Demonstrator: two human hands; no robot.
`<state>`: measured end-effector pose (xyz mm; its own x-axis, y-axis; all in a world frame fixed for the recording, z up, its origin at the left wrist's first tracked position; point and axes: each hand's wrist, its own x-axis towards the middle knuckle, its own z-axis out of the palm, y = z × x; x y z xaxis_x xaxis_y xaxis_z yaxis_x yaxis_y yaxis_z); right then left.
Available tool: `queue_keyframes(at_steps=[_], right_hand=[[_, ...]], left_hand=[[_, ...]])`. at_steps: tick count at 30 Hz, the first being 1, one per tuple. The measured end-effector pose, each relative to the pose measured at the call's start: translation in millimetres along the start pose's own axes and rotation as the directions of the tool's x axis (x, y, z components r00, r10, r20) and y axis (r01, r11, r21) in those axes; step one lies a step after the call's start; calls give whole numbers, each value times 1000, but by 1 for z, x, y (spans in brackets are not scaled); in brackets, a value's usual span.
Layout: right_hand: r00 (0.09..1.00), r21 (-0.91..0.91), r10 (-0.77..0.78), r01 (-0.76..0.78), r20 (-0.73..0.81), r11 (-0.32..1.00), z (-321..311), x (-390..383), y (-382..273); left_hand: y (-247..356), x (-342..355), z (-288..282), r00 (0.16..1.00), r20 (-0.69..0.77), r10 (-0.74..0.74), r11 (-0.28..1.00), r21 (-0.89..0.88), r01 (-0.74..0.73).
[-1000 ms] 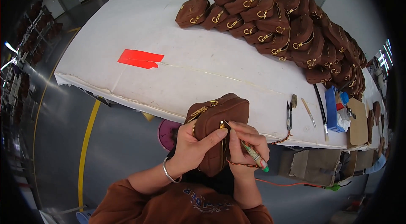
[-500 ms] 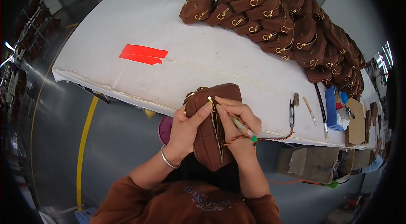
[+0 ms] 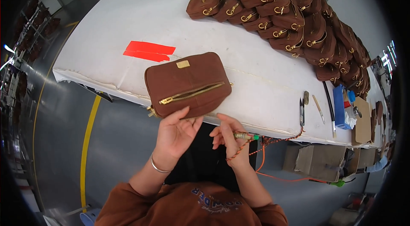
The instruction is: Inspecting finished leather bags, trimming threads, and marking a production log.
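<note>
Right hand [image 3: 228, 134] pinches a slim tool [image 3: 244, 136] with a braided cord [image 3: 273, 141] trailing off it; left hand [image 3: 175, 134] grips the brown pouch [image 3: 188, 84] from below, holding it over the table edge [image 3: 106, 81]. Red tape [image 3: 149, 51] beyond, pouch pile [image 3: 290, 17] farther back.

One held pouch [image 3: 188, 85], many stacked pouches [image 3: 294, 17], two red strips [image 3: 149, 51]

White-covered table [image 3: 128, 21], grey floor [image 3: 55, 140] with yellow line [image 3: 87, 140], perhaps racks [image 3: 30, 21] far left.
</note>
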<state>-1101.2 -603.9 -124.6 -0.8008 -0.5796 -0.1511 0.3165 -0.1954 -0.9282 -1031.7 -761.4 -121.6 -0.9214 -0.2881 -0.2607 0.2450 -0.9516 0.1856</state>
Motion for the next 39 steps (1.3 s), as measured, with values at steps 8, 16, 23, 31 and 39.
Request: queue_keyframes(at_steps=[8,16,23,31,39], right_hand=[[991,-51,-45,39,-122,998,4,24,-13],[995,-202,-86,94,50,975,-28,30,-36],[958,-171,-101,151,267,974,-45,25,-52],[913,-246,-55,166,403,955,-47,20,-66],[938,-374,-106,233,330,897,-60,25,-65]], left_hand=[[-37,-27,-9,987,24,-160,982,-99,162],[-42,-44,-16,695,91,-713,664,406,628],[10,-38,72,696,710,-109,-191,672,-715],[15,13,79,675,689,-266,-321,597,-735],[0,20,62,761,573,-305,-156,758,-634]])
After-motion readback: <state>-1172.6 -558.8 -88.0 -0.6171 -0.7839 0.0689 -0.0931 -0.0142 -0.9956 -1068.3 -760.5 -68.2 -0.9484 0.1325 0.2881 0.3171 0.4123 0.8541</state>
